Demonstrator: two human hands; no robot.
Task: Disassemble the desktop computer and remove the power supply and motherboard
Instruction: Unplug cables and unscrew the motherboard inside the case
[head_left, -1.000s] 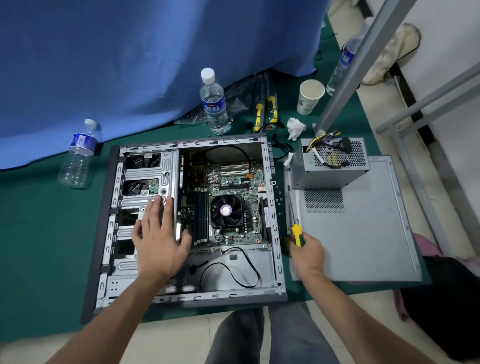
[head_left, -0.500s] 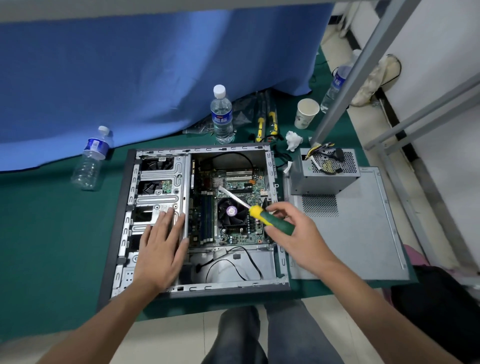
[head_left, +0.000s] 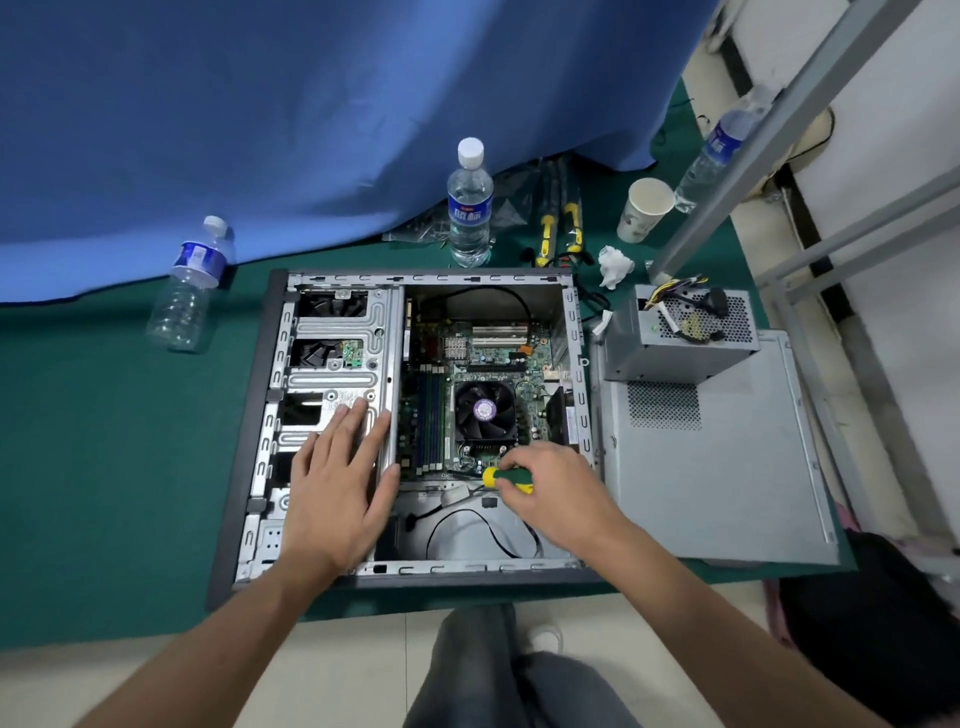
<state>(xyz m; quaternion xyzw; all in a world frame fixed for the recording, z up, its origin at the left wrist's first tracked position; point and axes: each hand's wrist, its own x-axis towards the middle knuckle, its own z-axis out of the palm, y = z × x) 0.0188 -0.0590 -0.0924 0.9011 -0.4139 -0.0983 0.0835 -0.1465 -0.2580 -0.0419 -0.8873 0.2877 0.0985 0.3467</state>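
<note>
**Motherboard screws next, power supply already out**

The power supply (head_left: 680, 332) sits outside the case, on the detached side panel (head_left: 727, 467) to the right, its cable bundle piled on top. So 1 of the 2 removals looks done; the step in hand is freeing the motherboard (head_left: 483, 384), which lies in the open computer case (head_left: 249, 415) with its CPU fan (head_left: 485, 410) near the middle.

The right hand (head_left: 556, 488) grips a green-and-yellow screwdriver (head_left: 506, 478) by the handle, fingers curled round it, at the near edge of the board; the tip is hidden below the hand, so I cannot tell whether it is seated in a screw. The left hand (head_left: 337, 478) lies flat, fingers straight, on the metal drive cage (head_left: 337, 343), apparently steadying the case.

The next move calls for a square seat on the screw head, steady downward pressure while turning, and care around the loose black cable (head_left: 478, 519) on the case floor just beside the tool.
</note>
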